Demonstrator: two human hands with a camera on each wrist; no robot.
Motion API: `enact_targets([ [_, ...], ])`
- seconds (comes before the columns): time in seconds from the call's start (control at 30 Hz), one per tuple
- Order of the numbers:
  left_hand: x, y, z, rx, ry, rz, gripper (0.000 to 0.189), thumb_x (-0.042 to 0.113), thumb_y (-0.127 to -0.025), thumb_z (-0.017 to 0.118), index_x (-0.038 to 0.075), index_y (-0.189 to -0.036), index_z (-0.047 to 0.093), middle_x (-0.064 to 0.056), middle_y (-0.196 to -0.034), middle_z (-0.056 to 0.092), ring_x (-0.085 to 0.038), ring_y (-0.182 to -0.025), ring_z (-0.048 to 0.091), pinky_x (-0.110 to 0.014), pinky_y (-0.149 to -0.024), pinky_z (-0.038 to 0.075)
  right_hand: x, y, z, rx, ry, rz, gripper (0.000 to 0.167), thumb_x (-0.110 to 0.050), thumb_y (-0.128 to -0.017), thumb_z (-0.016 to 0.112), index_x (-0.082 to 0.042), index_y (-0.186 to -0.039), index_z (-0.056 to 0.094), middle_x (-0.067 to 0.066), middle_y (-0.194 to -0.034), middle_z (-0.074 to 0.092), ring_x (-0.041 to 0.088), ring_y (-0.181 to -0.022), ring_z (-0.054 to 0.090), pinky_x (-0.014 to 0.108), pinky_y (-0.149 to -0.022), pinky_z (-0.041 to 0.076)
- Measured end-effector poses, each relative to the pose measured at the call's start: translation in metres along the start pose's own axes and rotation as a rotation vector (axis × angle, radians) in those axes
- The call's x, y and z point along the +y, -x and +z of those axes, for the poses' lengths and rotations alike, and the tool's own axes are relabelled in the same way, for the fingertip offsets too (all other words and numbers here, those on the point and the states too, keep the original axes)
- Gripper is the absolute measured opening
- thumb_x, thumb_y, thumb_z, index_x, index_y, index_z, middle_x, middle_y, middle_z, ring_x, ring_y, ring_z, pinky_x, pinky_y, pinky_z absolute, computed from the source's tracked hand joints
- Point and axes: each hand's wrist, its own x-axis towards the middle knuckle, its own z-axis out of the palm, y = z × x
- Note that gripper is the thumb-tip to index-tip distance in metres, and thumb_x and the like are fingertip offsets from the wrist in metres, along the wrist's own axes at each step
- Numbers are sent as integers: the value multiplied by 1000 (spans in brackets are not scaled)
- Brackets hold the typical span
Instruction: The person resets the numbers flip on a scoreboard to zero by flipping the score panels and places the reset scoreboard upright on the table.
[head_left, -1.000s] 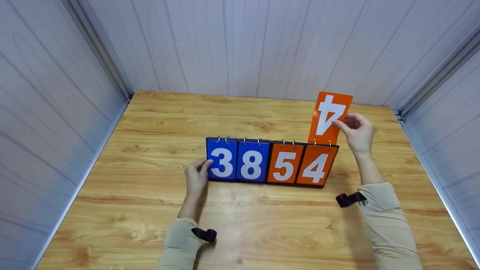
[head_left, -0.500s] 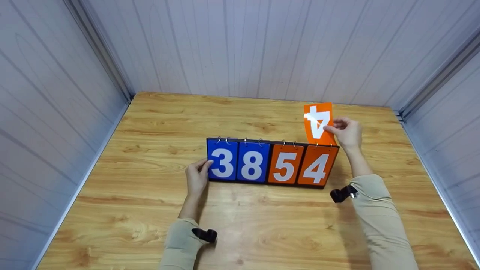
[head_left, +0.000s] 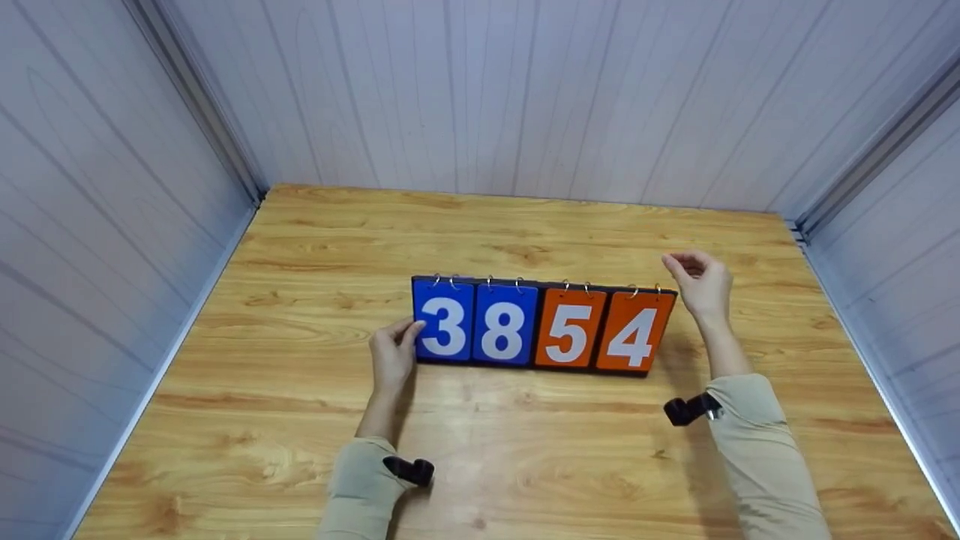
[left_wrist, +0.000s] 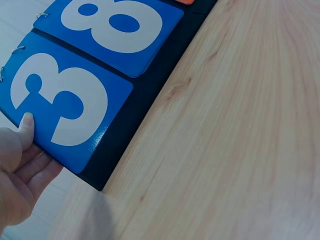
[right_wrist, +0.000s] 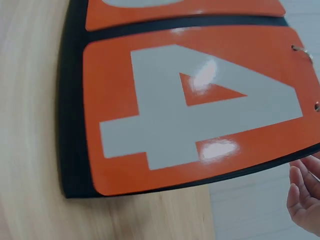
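A flip scoreboard (head_left: 537,330) with a black backing stands tilted on the table, reading 3 and 8 on blue cards, 5 and 4 on orange ones. At its left edge my left hand (head_left: 391,354) pinches the board, the thumb lying on the front beside the blue 3 card (left_wrist: 65,100) in the left wrist view. Off the top right corner, my right hand (head_left: 705,291) hovers with loosely bent fingers and nothing visible in them. The right wrist view has the orange 4 card (right_wrist: 170,107) close up, with some fingers (right_wrist: 300,195) past the board's edge.
Metal rings (head_left: 634,290) run along the scoreboard's top edge. A wooden table (head_left: 525,450) lies beneath, walled by pale panels (head_left: 480,97) at the back and both sides. Each sleeve carries a black wrist camera (head_left: 688,409).
The raised orange 4 card has gone over the top, out of sight behind the board. My right hand has let go of it and moved lower. The left hand stays put.
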Motion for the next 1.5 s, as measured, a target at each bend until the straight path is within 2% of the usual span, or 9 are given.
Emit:
enact_targets([
  [0.13, -1, 0, 1, 13, -10, 4, 15, -7, -97, 75, -20, -103, 77, -36, -98, 77, -7, -73, 63, -10, -65, 47, 2, 15, -3, 42, -102, 14, 23, 0, -102, 71, 22, -109, 70, -28, -73, 66, -10, -66, 60, 5, -67, 48],
  [0.3, 0, 0, 0, 3, 5, -19, 15, -7, -98, 74, -20, -105, 77, -36, -101, 77, -11, -75, 65, -8, -64, 46, 2, 36, -5, 103, -175, 38, 17, 0, -105, 67, 15, -101, 74, -27, -75, 67, -8, -68, 61, 7, -68, 50],
  [0.5, 1, 0, 0, -4, 23, -13, 14, -8, -99, 73, -20, -106, 77, -37, -102, 77, -20, -81, 72, -7, -67, 48, 8, 62, -10, 131, -186, 95, 2, 2, -98, 77, 1, -97, 78, -27, -78, 68, -6, -72, 63, 8, -70, 50],
  [0.7, 2, 1, 1, -1, 24, -12, 14, -9, -98, 72, -20, -106, 76, -37, -104, 76, -39, -91, 77, -6, -69, 48, 17, 82, -9, 106, -185, 132, 21, 4, -90, 85, 14, -105, 73, -26, -79, 68, -6, -75, 63, 8, -71, 51],
  [0.83, 1, 1, 2, 1, 20, -8, 13, -9, -98, 73, -20, -105, 76, -37, -103, 76, -42, -91, 77, -5, -69, 47, 24, 89, -4, 92, -170, 147, 30, 11, -87, 84, 20, -111, 68, -25, -79, 67, -6, -73, 62, 8, -70, 51],
  [1.07, 2, 1, 1, -13, 20, 0, 15, -7, -99, 72, -19, -106, 77, -35, -104, 77, -26, -89, 76, -7, -72, 49, 40, 92, 2, 45, -101, 200, 37, 8, -86, 88, 18, -117, 69, -20, -82, 69, -7, -71, 60, 8, -69, 50],
  [1.27, 0, 2, 1, 0, 12, -8, 14, -7, -99, 74, -19, -105, 77, -34, -102, 77, -12, -83, 70, -7, -71, 49, 47, 92, 4, 16, -47, 183, 29, 7, -87, 88, 19, -106, 70, -18, -78, 65, -7, -71, 58, 9, -69, 49],
  [1.4, 0, 2, 1, 4, 13, -10, 14, -8, -98, 74, -19, -105, 77, -35, -102, 77, -8, -78, 67, -6, -69, 48, 46, 92, 3, 0, -46, 162, 25, 8, -88, 86, 21, -101, 69, -22, -73, 62, -6, -70, 57, 8, -68, 48],
  [1.5, 0, 2, 0, -1, 18, -10, 14, -8, -99, 73, -19, -106, 77, -35, -103, 77, -11, -79, 67, -6, -68, 47, 43, 92, 2, -3, -44, 165, 24, 9, -89, 84, 23, -101, 69, -24, -73, 63, -7, -69, 58, 8, -68, 48],
])
